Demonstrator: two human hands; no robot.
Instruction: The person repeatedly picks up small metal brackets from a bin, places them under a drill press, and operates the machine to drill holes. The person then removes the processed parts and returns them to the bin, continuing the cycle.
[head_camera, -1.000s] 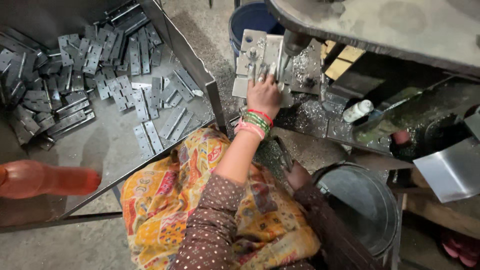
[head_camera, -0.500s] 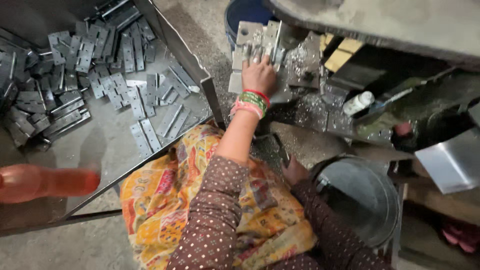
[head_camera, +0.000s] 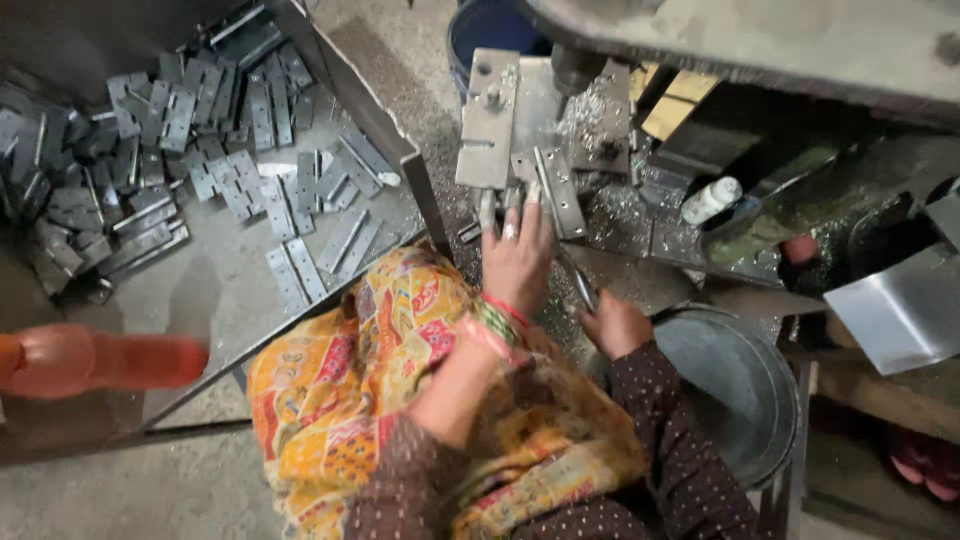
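Observation:
My left hand (head_camera: 515, 258), with bangles on the wrist, reaches out to the drill press bed. Its fingers lie stretched on the near end of a grey hinge plate (head_camera: 558, 192) that sits in the metal fixture (head_camera: 488, 120). Metal shavings cover the bed around it. My right hand (head_camera: 612, 322) is lower and closer to me, closed in a fist around a thin metal rod (head_camera: 577, 283) that points toward the bed. An orange patterned cloth (head_camera: 380, 390) covers my lap.
A sheet-metal tray (head_camera: 230, 300) on the left holds several grey hinge plates (head_camera: 180, 150). A round metal pan (head_camera: 735, 385) stands at the right of my lap, and a blue bucket (head_camera: 485, 25) beyond the fixture. An orange plastic bottle (head_camera: 90, 360) lies far left.
My left hand has drawn back from the fixture toward me, now at the hinge plate's near end. My right hand on the rod has come into view.

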